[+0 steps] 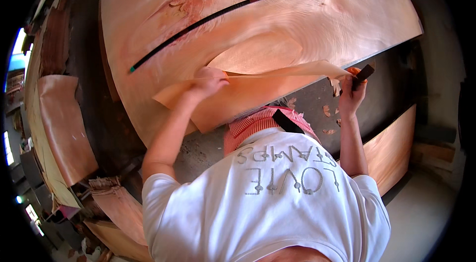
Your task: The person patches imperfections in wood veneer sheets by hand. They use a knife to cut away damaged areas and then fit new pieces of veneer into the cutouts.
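A thin, pale-orange strip of wood veneer [253,88] runs between my hands, its upper edge raised and curling over the near edge of a broad veneer sheet [163,88]. My left hand [210,82] is closed on the strip's upper edge, with something orange at the fingertips. At the strip's right end my right hand [352,94] grips a short, dark, flat tool [363,76]; its kind is unclear. Orange coverings show on those fingers too. A long, thin black rod [253,0] with a green tip lies curved across the sheet beyond my hands.
Veneer scraps [327,111] lie on the dark floor below the near edge. Another veneer sheet [391,150] leans at the right. More veneer pieces [64,125] are stacked at the left. A red-striped cloth [248,125] hangs at my waist, close to the sheet's edge.
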`<state>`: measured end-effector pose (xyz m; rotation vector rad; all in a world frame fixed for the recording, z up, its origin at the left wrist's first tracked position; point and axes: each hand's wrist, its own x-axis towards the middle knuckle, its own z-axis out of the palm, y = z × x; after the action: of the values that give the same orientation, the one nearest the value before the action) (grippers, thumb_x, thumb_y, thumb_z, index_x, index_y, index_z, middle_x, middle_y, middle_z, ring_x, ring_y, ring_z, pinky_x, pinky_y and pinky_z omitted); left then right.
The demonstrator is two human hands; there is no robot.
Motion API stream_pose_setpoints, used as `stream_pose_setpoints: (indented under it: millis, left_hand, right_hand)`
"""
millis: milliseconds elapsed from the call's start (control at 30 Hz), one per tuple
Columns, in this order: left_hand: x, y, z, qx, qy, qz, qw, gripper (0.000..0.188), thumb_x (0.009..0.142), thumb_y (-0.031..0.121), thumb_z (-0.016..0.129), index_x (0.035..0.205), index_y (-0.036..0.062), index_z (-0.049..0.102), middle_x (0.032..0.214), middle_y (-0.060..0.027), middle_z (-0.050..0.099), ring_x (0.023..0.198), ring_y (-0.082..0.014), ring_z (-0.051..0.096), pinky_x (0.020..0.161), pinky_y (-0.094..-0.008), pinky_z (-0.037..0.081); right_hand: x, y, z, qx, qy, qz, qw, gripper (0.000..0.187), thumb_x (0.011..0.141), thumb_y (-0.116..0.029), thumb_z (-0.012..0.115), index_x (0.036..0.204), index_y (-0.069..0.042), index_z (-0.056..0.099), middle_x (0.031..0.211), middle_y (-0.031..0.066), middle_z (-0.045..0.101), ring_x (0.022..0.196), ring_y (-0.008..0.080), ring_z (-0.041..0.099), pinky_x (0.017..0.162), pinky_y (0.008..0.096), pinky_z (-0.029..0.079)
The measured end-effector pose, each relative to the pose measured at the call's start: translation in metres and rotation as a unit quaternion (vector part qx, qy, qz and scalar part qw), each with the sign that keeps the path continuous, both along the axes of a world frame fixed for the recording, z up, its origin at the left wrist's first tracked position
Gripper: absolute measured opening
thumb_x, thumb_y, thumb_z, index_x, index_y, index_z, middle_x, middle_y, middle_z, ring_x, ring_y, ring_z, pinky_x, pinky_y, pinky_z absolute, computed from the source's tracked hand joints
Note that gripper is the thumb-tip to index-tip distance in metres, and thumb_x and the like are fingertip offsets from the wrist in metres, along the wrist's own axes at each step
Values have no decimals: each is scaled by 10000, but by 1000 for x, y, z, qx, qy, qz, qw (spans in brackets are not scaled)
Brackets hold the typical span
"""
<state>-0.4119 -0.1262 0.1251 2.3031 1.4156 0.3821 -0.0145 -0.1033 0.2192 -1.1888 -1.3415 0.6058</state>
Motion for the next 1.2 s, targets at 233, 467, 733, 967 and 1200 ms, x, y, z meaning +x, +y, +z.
stream_pose_setpoints:
  millis: [233, 467, 733, 967, 1200]
  left_hand:
    - [-93, 138, 78, 19, 90, 109, 990, 221, 791, 265, 607, 900, 74, 619, 899, -116, 619, 789, -260, 578, 690, -341, 448]
    - [-107, 185, 42, 308, 290, 197, 884, 348, 773, 229, 600, 1045, 24, 527, 1128, -187, 503, 1058, -283, 477, 787, -373, 439]
    - [14, 92, -27, 102, 105, 121, 982, 685, 735, 398, 630, 1276, 57, 385, 1299, -145, 374, 1198, -291, 354, 995, -455, 276]
    - [76, 30, -62, 71, 138, 205, 966, 749, 705, 445, 643, 1269, 24, 386, 1356, -126, 328, 1298, -256, 232, 1040, -509, 163]
    - [79, 24, -73, 191, 44, 180, 964, 188, 707, 245, 662, 840, 115, 636, 1093, -26, 565, 1156, -221, 427, 992, -492, 262]
  right_hand:
    - [-8, 7, -18, -48, -70, 56, 995, 247, 869, -21, 505, 1116, -24, 496, 897, 5, 559, 719, 58, 503, 647, 182, 386]
    - [-37, 104, -179, -209, -220, 47, 952, 297, 883, -230, 498, 1126, -69, 556, 961, 140, 582, 877, 254, 572, 772, 336, 431]
    - [-50, 90, -198, -183, -238, 39, 953, 356, 835, -134, 524, 1188, -93, 522, 1109, 166, 494, 986, 303, 513, 840, 345, 415]
    - [-50, 93, -184, -206, -293, 4, 934, 396, 792, -158, 605, 1163, -48, 521, 954, 139, 563, 887, 258, 553, 767, 328, 441]
    - [-57, 101, -166, -388, 45, 99, 915, 285, 777, -272, 666, 976, -80, 593, 629, -27, 519, 467, 70, 419, 408, 221, 329]
